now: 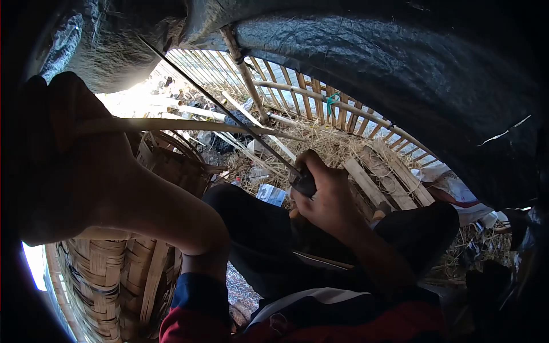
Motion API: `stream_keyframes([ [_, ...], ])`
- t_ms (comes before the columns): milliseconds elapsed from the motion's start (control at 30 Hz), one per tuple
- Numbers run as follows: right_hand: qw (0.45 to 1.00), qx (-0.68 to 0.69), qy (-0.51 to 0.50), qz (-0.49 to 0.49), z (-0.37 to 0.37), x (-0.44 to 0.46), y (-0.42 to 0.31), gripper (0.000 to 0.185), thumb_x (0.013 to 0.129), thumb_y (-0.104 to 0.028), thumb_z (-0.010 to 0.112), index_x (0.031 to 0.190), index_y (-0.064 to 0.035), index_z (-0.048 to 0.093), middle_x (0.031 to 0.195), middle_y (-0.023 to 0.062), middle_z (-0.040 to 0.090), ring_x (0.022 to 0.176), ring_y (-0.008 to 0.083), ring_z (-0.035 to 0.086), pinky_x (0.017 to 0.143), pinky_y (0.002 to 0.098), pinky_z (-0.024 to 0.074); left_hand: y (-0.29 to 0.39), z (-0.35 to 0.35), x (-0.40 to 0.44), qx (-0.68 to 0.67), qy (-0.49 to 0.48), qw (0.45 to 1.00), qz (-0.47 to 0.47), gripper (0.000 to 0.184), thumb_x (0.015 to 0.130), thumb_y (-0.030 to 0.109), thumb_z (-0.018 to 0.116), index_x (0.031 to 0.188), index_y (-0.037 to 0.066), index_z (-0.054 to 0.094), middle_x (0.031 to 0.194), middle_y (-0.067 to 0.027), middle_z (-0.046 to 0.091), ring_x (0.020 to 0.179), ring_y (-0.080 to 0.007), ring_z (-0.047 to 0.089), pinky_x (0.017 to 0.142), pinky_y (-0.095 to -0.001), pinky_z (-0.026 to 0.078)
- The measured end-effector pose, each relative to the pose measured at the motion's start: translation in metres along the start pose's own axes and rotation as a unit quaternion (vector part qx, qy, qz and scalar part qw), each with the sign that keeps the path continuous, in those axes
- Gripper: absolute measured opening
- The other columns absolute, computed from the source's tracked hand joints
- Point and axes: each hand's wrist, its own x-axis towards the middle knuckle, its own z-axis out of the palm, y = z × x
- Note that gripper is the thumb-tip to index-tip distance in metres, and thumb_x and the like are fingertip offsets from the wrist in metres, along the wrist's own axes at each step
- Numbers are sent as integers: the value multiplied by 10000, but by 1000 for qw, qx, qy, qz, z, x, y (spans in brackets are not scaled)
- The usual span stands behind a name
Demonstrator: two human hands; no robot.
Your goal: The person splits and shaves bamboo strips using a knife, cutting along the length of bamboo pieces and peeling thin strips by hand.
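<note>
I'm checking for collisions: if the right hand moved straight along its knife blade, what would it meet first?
Probably the bamboo strip, which appears to cross the knife blade ahead of the right hand; depth is unclear.

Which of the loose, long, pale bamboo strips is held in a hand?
The tapering pale strip in the left hand, seen crossing the long dark blade; the other strips lie on the littered ground.

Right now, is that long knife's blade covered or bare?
Bare: the long dark blade stretches out from the right hand, and nothing is wrapped around it.
</note>
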Motion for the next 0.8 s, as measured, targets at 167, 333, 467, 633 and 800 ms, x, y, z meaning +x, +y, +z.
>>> stream_keyframes([
  [167,996,-85,7,-3,5,3,2,338,712,-56,664,989,-50,471,672,155,589,649,337,634,542,398,491,-1,17,0,28,235,971,26,416,993,436,180,684,165,243,512,29,170,368,-80,115,272,-211,137],
  [333,999,32,27,-29,-26,5,-44,276,718,27,648,931,-38,485,680,60,542,609,125,602,551,246,446,-3,-15,4,-125,-63,990,-6,421,991,442,189,680,164,240,511,27,175,366,-83,112,284,-206,131],
  [467,995,-78,-33,47,-1,1,16,361,687,-42,657,998,-62,476,707,170,606,686,357,635,587,423,503,-9,16,3,-36,79,996,27,433,988,446,208,665,161,250,512,38,189,362,-83,101,291,-211,138],
  [633,972,-179,-20,151,22,-36,109,441,688,-79,658,1088,-43,476,748,201,620,733,384,627,617,441,505,-1,-24,-2,-178,9,983,-29,419,968,448,262,662,162,278,516,47,203,370,-82,116,309,-217,153],
  [800,990,-54,32,126,11,-17,64,353,704,-72,648,1016,-46,484,737,186,622,706,372,637,597,419,506,4,-34,0,-249,-89,962,-67,398,950,434,299,659,163,296,517,49,210,378,-79,134,326,-215,166],
])
